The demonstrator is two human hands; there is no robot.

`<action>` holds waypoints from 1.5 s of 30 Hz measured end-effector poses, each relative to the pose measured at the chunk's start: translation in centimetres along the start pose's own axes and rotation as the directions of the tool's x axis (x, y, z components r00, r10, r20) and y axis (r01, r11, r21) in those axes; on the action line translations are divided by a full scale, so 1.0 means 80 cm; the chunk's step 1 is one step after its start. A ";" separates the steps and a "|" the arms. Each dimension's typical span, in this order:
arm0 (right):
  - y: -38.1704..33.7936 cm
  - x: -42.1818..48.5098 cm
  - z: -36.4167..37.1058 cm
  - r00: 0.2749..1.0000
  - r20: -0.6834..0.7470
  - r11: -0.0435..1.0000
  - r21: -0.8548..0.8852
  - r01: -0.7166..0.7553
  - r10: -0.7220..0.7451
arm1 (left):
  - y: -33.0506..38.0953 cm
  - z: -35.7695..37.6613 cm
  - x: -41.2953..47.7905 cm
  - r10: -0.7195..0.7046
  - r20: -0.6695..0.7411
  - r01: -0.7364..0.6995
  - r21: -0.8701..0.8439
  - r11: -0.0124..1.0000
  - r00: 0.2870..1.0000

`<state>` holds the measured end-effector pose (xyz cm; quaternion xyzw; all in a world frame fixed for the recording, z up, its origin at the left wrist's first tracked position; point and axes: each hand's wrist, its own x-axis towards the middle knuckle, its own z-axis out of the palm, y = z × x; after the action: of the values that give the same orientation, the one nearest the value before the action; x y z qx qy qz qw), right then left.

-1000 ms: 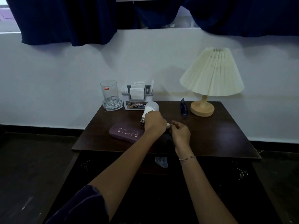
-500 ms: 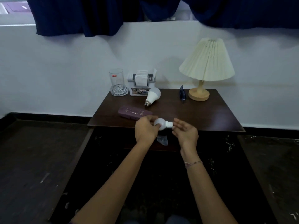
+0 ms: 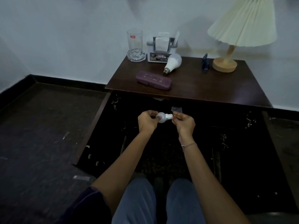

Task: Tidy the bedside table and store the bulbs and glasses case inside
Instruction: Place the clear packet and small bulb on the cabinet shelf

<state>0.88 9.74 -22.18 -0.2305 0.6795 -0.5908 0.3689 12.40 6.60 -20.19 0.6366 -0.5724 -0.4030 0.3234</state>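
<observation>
A small white bulb [image 3: 162,117] is held between both hands, in front of and below the dark wooden bedside table [image 3: 210,88]. My left hand [image 3: 148,122] grips its round end. My right hand [image 3: 184,121] pinches its base. A larger white bulb [image 3: 172,63] lies on the tabletop near the back. A purple glasses case [image 3: 153,80] lies near the table's front edge. Below the tabletop the table's dark front is too dim to make out.
At the table's back stand a glass [image 3: 134,43] on a clear dish, a grey organiser box [image 3: 161,49], a small dark blue figure [image 3: 205,63] and a pleated cream lamp [image 3: 239,29]. A crumpled clear wrapper [image 3: 176,109] sits under the tabletop. My knees [image 3: 160,201] are at the bottom.
Both hands have lifted the small bulb off the tabletop and drawn it toward me and downward, past the table's front edge. The view has tilted down.
</observation>
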 end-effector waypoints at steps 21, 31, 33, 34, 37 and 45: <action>0.042 0.115 0.069 0.995 0.067 0.944 -0.327 -0.046 0.072 | -0.030 0.049 0.130 -0.180 0.057 0.183 -0.045 0.982 0.982; 0.041 0.123 0.073 0.994 0.110 0.885 -0.464 0.042 0.010 | -0.023 0.051 0.131 -0.161 0.063 0.163 -0.039 0.986 0.985; 0.041 0.119 0.072 0.991 0.135 0.875 -0.479 0.071 -0.006 | -0.022 0.049 0.127 -0.150 0.049 0.152 -0.039 0.988 0.987; 0.040 0.116 0.071 0.990 0.142 0.873 -0.481 0.077 -0.009 | -0.022 0.047 0.123 -0.143 0.036 0.145 -0.038 0.989 0.989; 0.036 0.106 0.065 0.989 0.145 0.869 -0.484 0.097 -0.030 | -0.019 0.043 0.109 -0.121 -0.006 0.121 -0.033 0.992 0.993; 0.022 0.060 0.041 0.984 0.117 0.884 -0.436 0.172 -0.134 | 0.003 0.035 0.061 -0.041 -0.021 0.041 -0.020 0.999 0.999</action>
<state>0.67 4.42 -25.13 -0.3858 0.7599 -0.4374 0.2871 9.90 1.83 -21.98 0.6493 -0.5518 -0.4084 0.3274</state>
